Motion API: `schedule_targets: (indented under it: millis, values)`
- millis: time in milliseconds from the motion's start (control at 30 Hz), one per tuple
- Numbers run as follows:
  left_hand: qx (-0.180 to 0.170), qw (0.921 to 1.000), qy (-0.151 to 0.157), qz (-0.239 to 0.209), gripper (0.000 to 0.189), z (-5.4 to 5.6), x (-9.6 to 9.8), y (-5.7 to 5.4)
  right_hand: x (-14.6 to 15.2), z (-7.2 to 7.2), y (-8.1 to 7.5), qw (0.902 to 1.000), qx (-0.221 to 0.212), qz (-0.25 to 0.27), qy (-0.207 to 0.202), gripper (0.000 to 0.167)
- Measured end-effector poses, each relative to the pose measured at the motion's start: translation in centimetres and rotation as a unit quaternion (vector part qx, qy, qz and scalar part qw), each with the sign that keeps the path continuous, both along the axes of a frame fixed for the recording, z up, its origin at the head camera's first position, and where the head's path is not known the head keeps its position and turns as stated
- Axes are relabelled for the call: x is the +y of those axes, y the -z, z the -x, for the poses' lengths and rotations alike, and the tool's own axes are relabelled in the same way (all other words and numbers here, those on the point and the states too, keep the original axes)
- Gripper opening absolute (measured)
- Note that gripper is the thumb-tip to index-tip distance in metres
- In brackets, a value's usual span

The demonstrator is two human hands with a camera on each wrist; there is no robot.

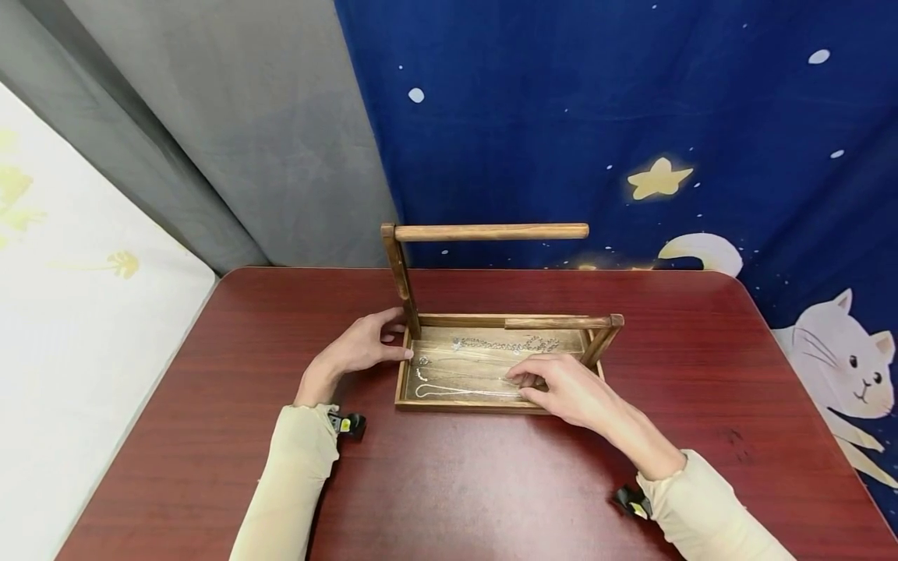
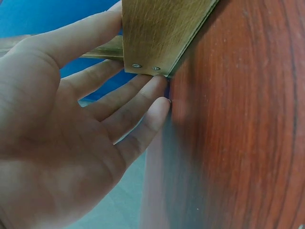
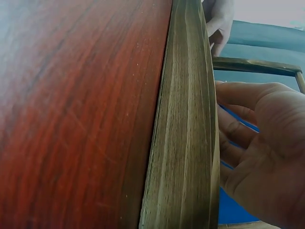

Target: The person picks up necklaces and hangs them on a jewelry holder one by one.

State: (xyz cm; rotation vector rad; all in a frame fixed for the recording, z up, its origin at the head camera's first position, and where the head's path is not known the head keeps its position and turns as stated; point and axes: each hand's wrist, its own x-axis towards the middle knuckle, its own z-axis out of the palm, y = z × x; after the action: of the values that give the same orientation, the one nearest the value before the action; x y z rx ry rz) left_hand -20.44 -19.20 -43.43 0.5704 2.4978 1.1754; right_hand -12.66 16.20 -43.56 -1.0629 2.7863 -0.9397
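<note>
A wooden tray (image 1: 491, 406) with raised handle frames stands on the table. Inside lie a chunky silver chain (image 1: 484, 344), a thin silver chain necklace (image 1: 456, 390), a small ring-like piece (image 1: 423, 361) and a short curved piece (image 1: 422, 375). My left hand (image 1: 365, 341) rests its thumb on the left rim, fingers along the outer end. In the left wrist view those fingers (image 2: 138, 112) are nearly straight against the wood. My right hand (image 1: 564, 387) reaches over the front wall, fingers bent low by the necklace's right end. Whether it pinches anything is hidden.
A wooden bar (image 1: 491, 232) rises above the tray's back left, and a lower bar (image 1: 561, 322) crosses above its right side. The reddish-brown table (image 1: 477, 483) surrounds the tray. Behind hang grey (image 1: 281, 140) and blue (image 1: 533, 117) curtains.
</note>
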Motion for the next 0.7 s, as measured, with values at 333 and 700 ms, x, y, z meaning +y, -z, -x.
schedule_targets:
  millis: [333,700]
  values:
    - [-0.016,0.9999,0.000,-0.001,0.081,0.1,-0.2,0.0,-0.9,0.7,0.4,0.9994,-0.031,0.005,-0.011,0.021]
    - [-0.017,0.9998,0.005,0.004,0.081,0.2,-0.2,0.1,-1.7,1.0,0.7,0.9994,-0.035,-0.006,-0.003,0.020]
